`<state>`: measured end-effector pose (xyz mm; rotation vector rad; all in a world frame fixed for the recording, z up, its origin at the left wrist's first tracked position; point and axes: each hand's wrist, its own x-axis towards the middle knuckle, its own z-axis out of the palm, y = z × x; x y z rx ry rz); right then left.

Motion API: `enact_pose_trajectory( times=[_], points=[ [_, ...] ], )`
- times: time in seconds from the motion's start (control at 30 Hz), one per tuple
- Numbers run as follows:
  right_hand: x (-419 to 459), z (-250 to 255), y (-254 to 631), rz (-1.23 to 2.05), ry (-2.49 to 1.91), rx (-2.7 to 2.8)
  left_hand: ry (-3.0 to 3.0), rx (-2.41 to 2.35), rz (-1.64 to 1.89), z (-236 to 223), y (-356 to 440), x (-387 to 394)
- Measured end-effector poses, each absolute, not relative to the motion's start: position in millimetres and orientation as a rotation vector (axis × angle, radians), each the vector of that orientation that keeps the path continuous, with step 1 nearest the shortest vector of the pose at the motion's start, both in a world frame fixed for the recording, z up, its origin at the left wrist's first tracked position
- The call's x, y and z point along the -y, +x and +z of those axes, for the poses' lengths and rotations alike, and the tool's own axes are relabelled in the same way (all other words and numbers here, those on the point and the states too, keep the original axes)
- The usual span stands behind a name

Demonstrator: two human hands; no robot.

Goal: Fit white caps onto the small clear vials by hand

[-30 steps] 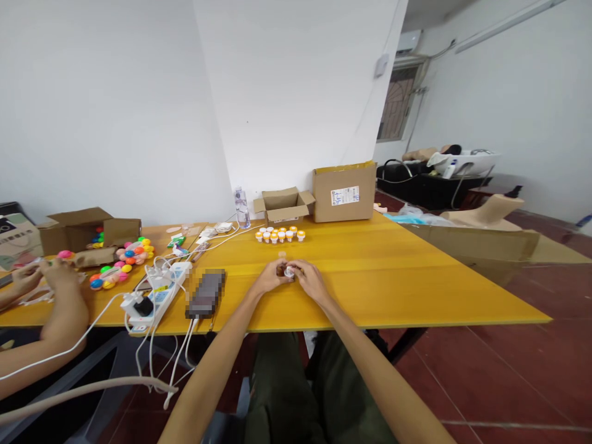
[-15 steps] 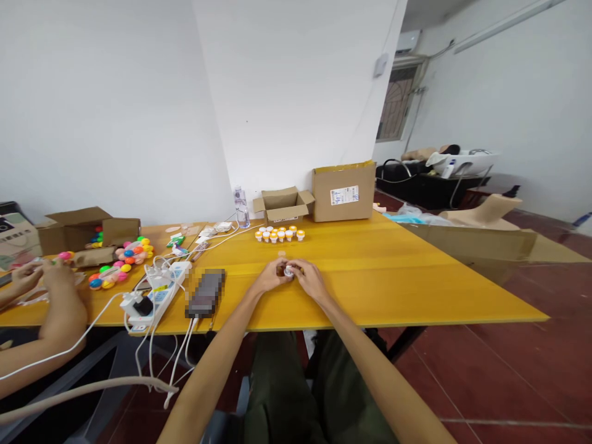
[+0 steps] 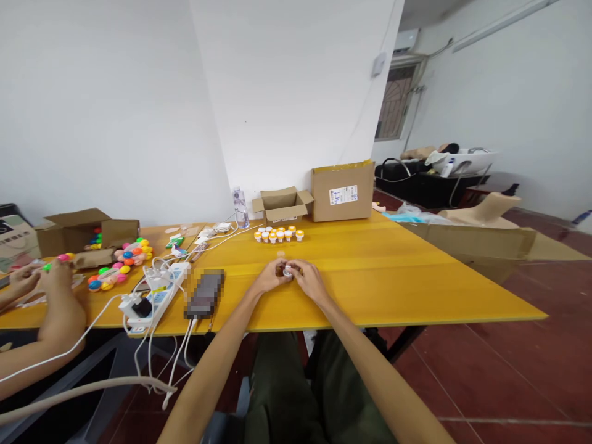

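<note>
Both my hands meet over the yellow wooden table [image 3: 393, 277] around a small white piece [image 3: 287, 271]. My left hand [image 3: 272, 276] grips it from the left, with fingers curled. On the other side, my right hand [image 3: 306, 277] pinches it near the top. Fingers cover much of the piece, so its exact kind cannot be told. Beyond my hands stands a cluster of several small white pieces with orange rings [image 3: 280, 235]. A small pale flat scrap [image 3: 280, 254] lies just past my fingertips.
An open carton [image 3: 283, 213], a taller carton [image 3: 342, 192] and a plastic bottle [image 3: 240, 209] stand at the back. On the left are a phone [image 3: 204, 295], a power strip [image 3: 161, 302] with cables, and colourful balls [image 3: 134, 253]. A co-worker's hands [image 3: 53, 280] work at far left.
My hands stay in nearly the same place, still around the small white piece. The view has shifted very slightly. At far left, a green ball now shows by the co-worker's fingers.
</note>
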<state>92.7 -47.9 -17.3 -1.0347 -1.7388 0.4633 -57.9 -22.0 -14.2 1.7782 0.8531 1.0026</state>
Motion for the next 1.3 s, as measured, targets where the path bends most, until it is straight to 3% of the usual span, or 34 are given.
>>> enact_pose_trajectory(
  times=[1.3],
  points=[
    [45.6,-18.8,92.5,0.434,-1.108,1.716,1.944,-1.019,1.094,-11.2,-57.8,22.9]
  ],
)
